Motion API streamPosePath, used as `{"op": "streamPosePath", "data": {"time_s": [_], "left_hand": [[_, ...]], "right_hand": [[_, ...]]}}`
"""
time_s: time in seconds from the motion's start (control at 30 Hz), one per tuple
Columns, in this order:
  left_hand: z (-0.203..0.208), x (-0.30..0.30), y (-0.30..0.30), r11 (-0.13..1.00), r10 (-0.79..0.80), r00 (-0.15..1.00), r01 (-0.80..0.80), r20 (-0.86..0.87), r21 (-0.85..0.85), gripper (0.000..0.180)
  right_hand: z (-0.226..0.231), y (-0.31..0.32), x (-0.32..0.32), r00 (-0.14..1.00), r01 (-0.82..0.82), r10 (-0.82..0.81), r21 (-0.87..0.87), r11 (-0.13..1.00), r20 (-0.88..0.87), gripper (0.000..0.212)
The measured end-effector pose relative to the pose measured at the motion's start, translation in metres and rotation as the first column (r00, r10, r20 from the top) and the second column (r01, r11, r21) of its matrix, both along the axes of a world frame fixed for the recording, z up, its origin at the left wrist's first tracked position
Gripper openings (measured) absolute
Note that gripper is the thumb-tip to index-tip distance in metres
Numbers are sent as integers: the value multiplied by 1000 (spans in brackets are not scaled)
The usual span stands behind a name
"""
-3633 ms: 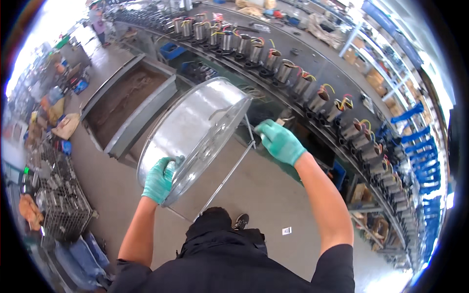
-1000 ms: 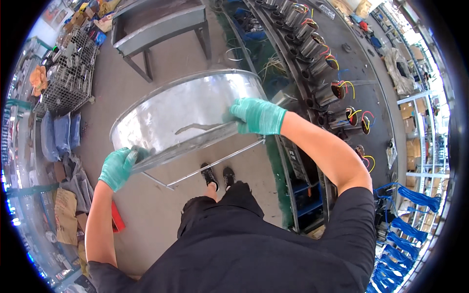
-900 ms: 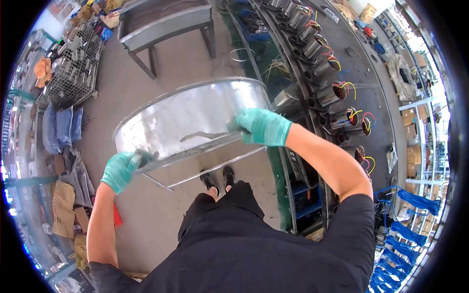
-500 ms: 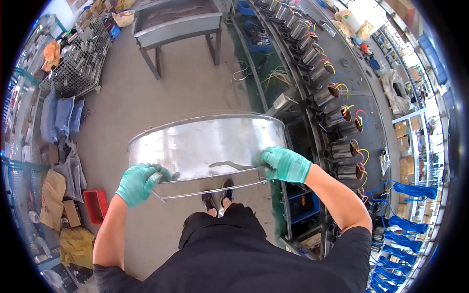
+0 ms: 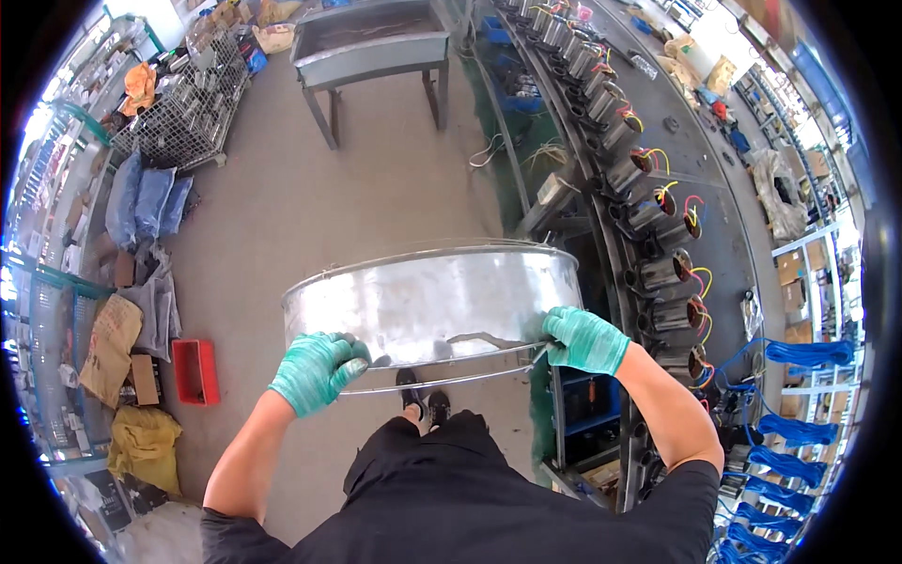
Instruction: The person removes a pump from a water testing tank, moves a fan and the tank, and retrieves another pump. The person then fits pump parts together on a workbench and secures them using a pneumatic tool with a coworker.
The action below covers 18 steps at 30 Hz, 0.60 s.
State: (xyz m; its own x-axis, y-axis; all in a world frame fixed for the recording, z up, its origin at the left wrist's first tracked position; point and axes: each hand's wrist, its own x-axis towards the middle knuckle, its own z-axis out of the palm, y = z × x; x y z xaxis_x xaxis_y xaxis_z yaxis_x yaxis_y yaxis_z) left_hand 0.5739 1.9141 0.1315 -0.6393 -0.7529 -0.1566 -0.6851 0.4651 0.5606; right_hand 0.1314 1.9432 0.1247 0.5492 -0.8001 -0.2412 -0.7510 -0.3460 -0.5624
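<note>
A wide, shallow, shiny sheet-metal tray (image 5: 427,305) with a curved-looking rim is held up in front of me, above the floor. My left hand (image 5: 321,372), in a green knit glove, is closed on its near left corner, thumb toward the middle. At the near right corner, my right hand (image 5: 586,339), gloved alike, has its fingers curled over the edge. A thin metal bar (image 5: 442,381) runs below the near edge. A dark irregular patch marks the tray's surface close to the right hand. The fingers' undersides are hidden.
On the right, a long dark workbench (image 5: 719,244) carries a row of metal motor cylinders (image 5: 665,271) with coloured wires. Ahead stands a grey metal trough table (image 5: 371,58). A wire-mesh cage (image 5: 188,113), grey bags (image 5: 141,207) and a red bin (image 5: 194,372) line the left.
The whole view has shifted, with the surroundings and the tray now further right in the picture. My feet have changed position. Both hands keep their hold on the tray.
</note>
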Motion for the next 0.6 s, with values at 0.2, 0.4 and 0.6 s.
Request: {"op": "streamPosePath", "data": {"time_s": [0.2, 0.4, 0.6], "left_hand": [[2, -8, 32, 999, 3, 1000, -3, -11, -40, 33], [-8, -5, 41, 992, 69, 997, -72, -34, -100, 34], [-17, 48, 62, 984, 155, 960, -172, -232, -53, 31]], "right_hand": [[3, 24, -6, 997, -34, 31, -41, 999, -64, 26], [0, 28, -3, 995, 14, -19, -55, 998, -99, 20], [15, 44, 24, 978, 155, -177, -191, 969, -106, 21]]}}
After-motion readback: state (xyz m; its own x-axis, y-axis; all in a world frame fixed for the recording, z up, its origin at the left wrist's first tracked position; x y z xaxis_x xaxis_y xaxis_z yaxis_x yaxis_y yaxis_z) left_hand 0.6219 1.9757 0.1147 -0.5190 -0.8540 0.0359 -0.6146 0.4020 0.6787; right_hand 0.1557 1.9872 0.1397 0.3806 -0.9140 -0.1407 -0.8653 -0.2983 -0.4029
